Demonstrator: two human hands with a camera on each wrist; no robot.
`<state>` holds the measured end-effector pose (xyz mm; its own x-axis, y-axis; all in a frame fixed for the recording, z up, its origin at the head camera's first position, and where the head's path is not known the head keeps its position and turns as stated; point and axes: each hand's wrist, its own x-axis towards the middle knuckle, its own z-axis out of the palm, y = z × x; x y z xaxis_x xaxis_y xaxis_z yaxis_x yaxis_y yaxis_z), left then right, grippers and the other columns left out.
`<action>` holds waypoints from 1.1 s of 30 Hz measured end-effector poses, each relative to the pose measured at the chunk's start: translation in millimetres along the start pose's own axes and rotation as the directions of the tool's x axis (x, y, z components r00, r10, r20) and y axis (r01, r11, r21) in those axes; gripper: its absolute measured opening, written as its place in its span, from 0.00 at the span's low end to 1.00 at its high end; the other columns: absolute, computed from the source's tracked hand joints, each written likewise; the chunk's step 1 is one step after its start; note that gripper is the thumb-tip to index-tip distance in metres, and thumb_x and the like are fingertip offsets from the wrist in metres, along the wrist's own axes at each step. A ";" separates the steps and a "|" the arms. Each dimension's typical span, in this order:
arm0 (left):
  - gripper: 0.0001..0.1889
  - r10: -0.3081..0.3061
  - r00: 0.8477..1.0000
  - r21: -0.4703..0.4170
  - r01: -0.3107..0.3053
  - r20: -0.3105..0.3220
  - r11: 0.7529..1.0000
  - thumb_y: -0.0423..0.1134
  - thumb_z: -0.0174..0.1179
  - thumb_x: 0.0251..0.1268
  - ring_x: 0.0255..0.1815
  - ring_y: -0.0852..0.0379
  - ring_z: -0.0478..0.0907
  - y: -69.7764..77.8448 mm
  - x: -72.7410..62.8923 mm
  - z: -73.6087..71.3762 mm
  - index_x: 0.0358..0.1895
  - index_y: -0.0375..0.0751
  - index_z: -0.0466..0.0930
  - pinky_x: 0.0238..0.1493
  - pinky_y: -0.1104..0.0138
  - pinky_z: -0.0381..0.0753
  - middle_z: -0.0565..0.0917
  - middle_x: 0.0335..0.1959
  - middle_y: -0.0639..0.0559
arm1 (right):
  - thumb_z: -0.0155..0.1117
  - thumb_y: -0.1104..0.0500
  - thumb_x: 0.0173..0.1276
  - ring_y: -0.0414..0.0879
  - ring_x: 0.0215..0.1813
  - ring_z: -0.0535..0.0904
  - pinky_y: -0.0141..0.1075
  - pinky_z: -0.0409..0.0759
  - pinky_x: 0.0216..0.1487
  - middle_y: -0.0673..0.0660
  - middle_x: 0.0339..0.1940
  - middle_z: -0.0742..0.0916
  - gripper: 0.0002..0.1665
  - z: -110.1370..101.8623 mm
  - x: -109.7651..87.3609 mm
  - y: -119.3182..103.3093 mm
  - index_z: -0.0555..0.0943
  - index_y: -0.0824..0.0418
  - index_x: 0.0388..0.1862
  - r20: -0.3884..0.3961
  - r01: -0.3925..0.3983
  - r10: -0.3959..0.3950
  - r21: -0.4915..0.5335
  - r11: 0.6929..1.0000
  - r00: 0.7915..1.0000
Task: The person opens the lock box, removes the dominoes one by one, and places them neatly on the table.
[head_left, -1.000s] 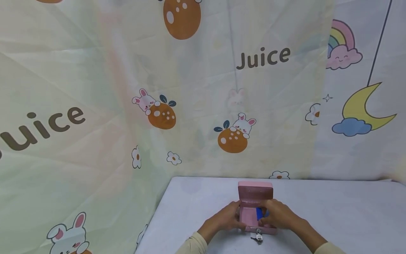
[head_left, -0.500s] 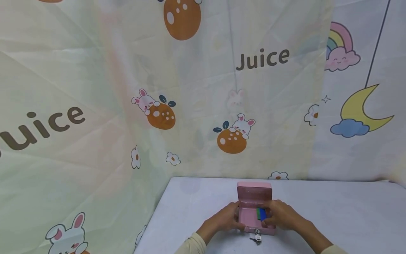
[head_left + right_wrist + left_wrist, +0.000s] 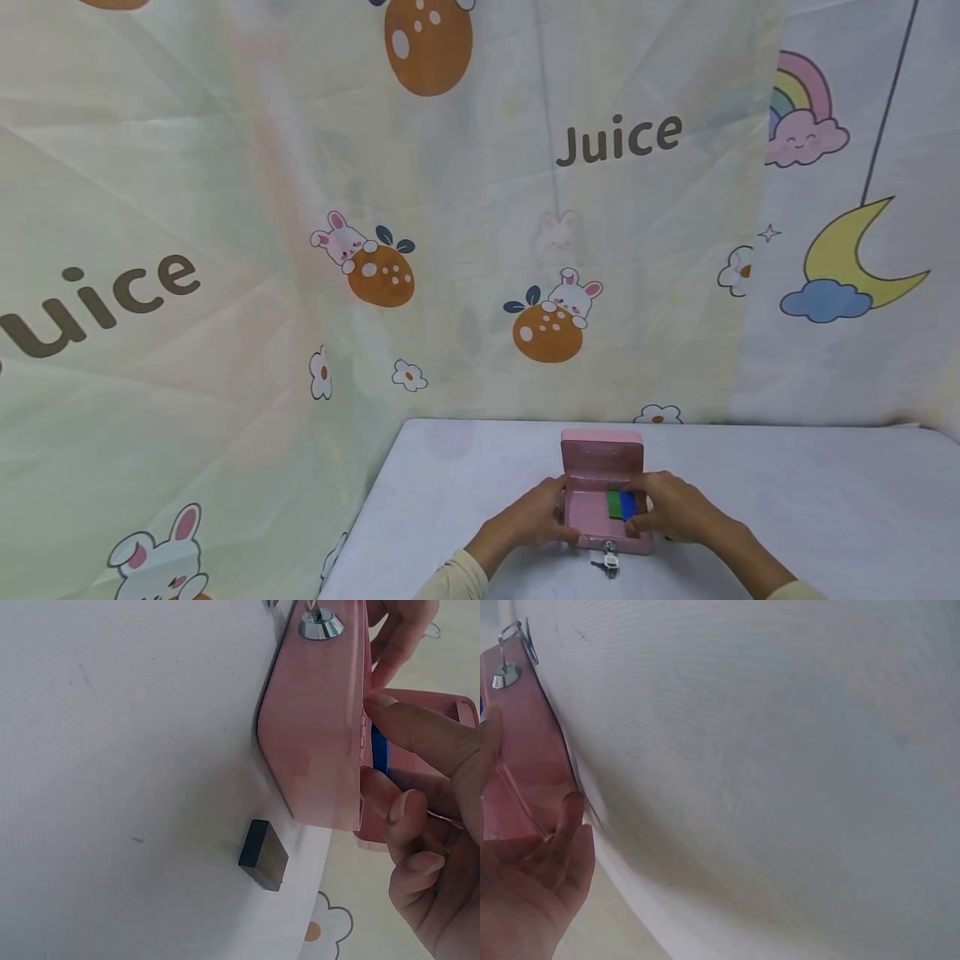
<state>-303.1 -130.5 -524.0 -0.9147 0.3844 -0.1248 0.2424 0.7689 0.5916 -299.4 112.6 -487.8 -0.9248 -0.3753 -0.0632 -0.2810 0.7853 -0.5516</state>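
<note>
A pink metal cash box [image 3: 588,540] stands on the white table with its lid [image 3: 602,457] raised. My left hand [image 3: 531,512] holds the box by its left side, thumb at the front edge and fingers towards the back. In the box's right half lie a green block [image 3: 614,504] and, beside it, a blue block [image 3: 627,505]. The thumb and fingers of my right hand [image 3: 675,510] reach over the right rim and pinch the blue block, partly hiding it. In the right wrist view, a blue edge shows between thumb and finger.
A key sits in the front lock [image 3: 321,625], with more keys [image 3: 608,565] hanging down to the table. Right of the box, a small dark block [image 3: 264,856] lies on the tabletop [image 3: 472,467]. A printed cloth wall [image 3: 465,392] rises behind the table.
My right hand has shifted slightly to the right inside the box, and the blue block with it. The green block has come into sight. My left hand keeps its hold on the box.
</note>
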 end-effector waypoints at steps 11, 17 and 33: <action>0.48 0.007 1.000 -0.003 -0.007 0.004 1.000 0.45 0.79 0.49 0.40 0.68 0.75 2.3 -1.5 -1.6 0.74 0.64 0.62 0.47 0.69 0.82 0.78 0.53 0.61 | 0.83 0.56 0.49 0.44 0.36 0.74 0.38 0.74 0.37 0.46 0.28 0.81 0.29 -4.0 -2.3 9.0 0.86 0.64 0.51 -0.004 -0.006 0.006 0.014 1.000 1.000; 0.48 0.011 1.000 0.005 -0.011 0.004 1.000 0.45 0.79 0.49 0.41 0.69 0.75 2.5 -1.6 -1.6 0.75 0.63 0.62 0.47 0.69 0.82 0.78 0.55 0.60 | 0.83 0.55 0.50 0.43 0.37 0.74 0.35 0.73 0.35 0.44 0.29 0.82 0.31 -4.2 -4.1 14.5 0.85 0.63 0.53 -0.002 0.025 -0.025 0.010 1.000 1.000; 0.47 -0.006 1.000 0.011 0.006 0.006 1.000 0.46 0.78 0.50 0.39 0.68 0.75 4.8 -3.4 -2.7 0.75 0.62 0.62 0.46 0.70 0.82 0.78 0.53 0.61 | 0.82 0.52 0.51 0.43 0.36 0.73 0.32 0.72 0.32 0.44 0.32 0.82 0.34 -11.2 -13.1 22.6 0.84 0.63 0.57 -0.002 0.021 -0.021 0.032 0.999 1.000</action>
<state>-299.7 -129.5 -518.6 -0.9142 0.3826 -0.1336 0.2402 0.7771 0.5817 -296.5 140.8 -490.1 -0.9192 -0.3906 -0.0503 -0.2918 0.7612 -0.5791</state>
